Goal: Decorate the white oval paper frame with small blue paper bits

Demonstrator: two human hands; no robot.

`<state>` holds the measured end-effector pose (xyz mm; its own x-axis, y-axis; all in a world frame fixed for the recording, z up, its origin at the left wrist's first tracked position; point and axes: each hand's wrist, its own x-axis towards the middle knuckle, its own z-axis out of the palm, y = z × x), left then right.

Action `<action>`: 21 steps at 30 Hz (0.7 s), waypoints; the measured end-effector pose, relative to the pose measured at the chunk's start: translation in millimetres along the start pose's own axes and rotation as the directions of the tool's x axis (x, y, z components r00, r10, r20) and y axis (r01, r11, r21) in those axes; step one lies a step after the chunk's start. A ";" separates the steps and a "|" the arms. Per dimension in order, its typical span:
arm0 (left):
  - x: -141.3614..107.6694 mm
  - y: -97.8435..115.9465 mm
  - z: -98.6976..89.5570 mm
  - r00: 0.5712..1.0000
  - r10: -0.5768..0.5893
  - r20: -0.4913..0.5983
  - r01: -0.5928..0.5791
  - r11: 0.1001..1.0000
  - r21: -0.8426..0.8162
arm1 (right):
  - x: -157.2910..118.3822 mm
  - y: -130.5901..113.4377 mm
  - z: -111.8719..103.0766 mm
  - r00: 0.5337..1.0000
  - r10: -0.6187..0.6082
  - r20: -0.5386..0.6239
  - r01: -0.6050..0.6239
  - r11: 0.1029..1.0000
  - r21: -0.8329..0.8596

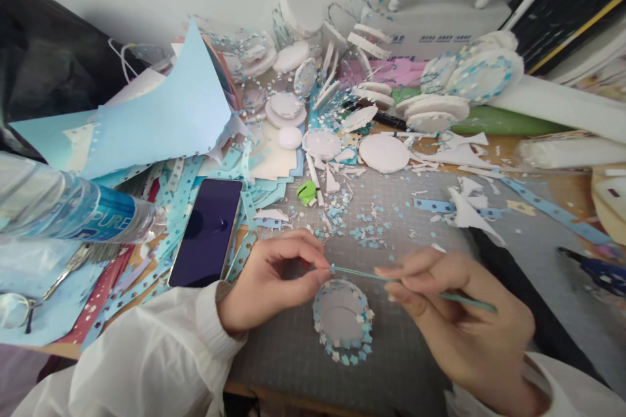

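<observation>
Fingertips of my left hand [288, 273] are pinched on a small blue paper star [333, 268]. My right hand [454, 306] is closed around slim teal tweezers [359, 272], whose thin tips reach the star at my left fingertips. Just below, on the dark cutting mat [274, 358], lies a round pale disc [340, 314] ringed with blue and white paper stars. Loose blue paper stars [374, 234] are scattered on the mat beyond my hands.
A phone [206, 231] and a water bottle [112, 212] lie at left among punched paper strips and blue sheets [161, 104]. White foam discs [384, 153] and star-trimmed pieces crowd the back. Paper scraps [469, 205] and a black bar-like object [493, 260] are on the right.
</observation>
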<state>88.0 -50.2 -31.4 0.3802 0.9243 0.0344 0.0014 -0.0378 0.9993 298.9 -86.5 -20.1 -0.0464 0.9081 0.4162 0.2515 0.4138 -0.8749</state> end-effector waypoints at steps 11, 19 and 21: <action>4.4 -4.6 -3.0 0.998 -0.055 0.023 0.057 0.992 -0.111 | -2.2 -12.1 -4.5 0.840 -0.480 0.252 0.542 0.749 -0.382; 7.8 -6.3 -5.3 0.992 -0.126 0.004 0.125 0.980 -0.155 | -13.5 0.8 -1.0 0.809 -0.537 0.238 0.587 0.714 -0.382; 7.9 -6.3 -5.8 0.990 -0.143 -0.008 0.139 0.975 -0.175 | -13.0 7.5 -0.1 0.791 -0.557 0.251 0.610 0.701 -0.368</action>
<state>85.6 -40.5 -37.3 0.3688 0.9232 -0.1084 -0.1074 0.1582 0.9816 301.5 -95.2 -32.1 -0.4195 0.5042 0.7548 0.5038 0.8210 -0.2685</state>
